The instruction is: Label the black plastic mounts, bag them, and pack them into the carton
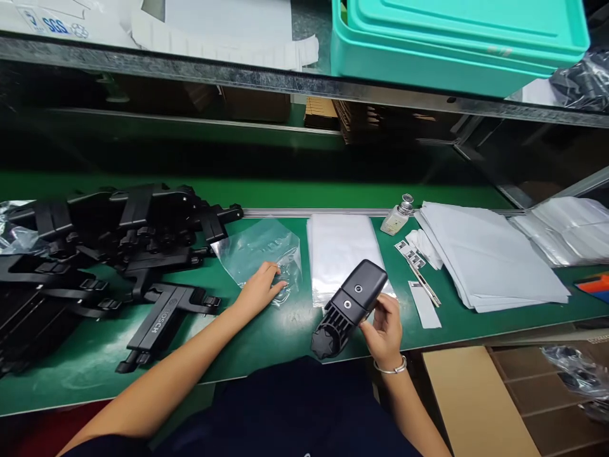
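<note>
My right hand (385,330) grips a black plastic part (349,308) with two round buttons, lifted just above the front of the green table (266,336). My left hand (259,289) rests on a clear plastic bag (259,254) lying flat on the table, fingertips pressing its lower edge. A stack of clear bags (335,254) lies just behind the black part.
A pile of black plastic handles (109,254) fills the table's left side. White sheets (485,254) are stacked at the right, with a small bottle (398,216) and label strips (419,266) beside them. A teal crate (457,38) sits on the shelf above. A cardboard box (476,400) stands below right.
</note>
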A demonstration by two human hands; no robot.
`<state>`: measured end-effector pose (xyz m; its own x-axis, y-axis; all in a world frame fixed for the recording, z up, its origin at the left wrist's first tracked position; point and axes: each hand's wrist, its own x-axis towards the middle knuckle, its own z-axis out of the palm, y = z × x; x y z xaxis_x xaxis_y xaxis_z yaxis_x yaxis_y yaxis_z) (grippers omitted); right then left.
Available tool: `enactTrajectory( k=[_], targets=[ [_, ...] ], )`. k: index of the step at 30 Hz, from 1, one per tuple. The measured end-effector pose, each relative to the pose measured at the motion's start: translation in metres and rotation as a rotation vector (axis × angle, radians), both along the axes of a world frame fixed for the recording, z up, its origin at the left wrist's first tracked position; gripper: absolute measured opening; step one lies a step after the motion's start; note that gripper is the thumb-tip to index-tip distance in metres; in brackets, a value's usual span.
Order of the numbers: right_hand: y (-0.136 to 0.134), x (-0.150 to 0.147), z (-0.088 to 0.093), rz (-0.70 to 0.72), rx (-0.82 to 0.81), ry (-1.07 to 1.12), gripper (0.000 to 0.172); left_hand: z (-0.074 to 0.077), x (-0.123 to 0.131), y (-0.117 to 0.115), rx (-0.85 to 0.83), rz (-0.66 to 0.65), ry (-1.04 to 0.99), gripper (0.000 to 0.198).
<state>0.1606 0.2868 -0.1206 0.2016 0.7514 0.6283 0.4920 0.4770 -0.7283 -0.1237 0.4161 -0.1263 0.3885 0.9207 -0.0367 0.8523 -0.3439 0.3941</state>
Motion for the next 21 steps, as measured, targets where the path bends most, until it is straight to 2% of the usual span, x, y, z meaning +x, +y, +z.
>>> enactTrajectory(
  k=[3,5,8,11,13,17,21],
  targets=[
    [0.002,-0.005,0.003,0.017,-0.012,0.048,0.047,-0.001,0.003,-0.004,0.112,-0.015,0.120,0.023],
    [0.004,-0.011,0.009,0.053,-0.101,0.172,0.046,0.004,0.005,-0.003,0.157,-0.014,0.195,0.018],
    [0.006,-0.024,0.025,0.205,-0.435,0.477,0.047,0.014,0.002,-0.004,0.181,-0.064,0.202,0.022],
    [0.010,-0.035,0.043,0.483,-0.827,0.769,0.049,0.024,-0.007,-0.014,0.281,-0.188,0.129,0.026],
    [0.012,-0.041,0.050,0.621,-0.978,0.902,0.049,0.025,-0.013,-0.024,0.297,-0.235,0.101,0.028],
    [0.015,-0.050,0.050,0.650,-1.052,1.007,0.043,0.023,-0.022,-0.038,0.144,-0.206,0.074,0.022],
    [0.015,-0.056,0.047,0.624,-1.100,0.960,0.041,0.027,-0.027,-0.045,0.008,-0.049,-0.026,0.013]
  ],
)
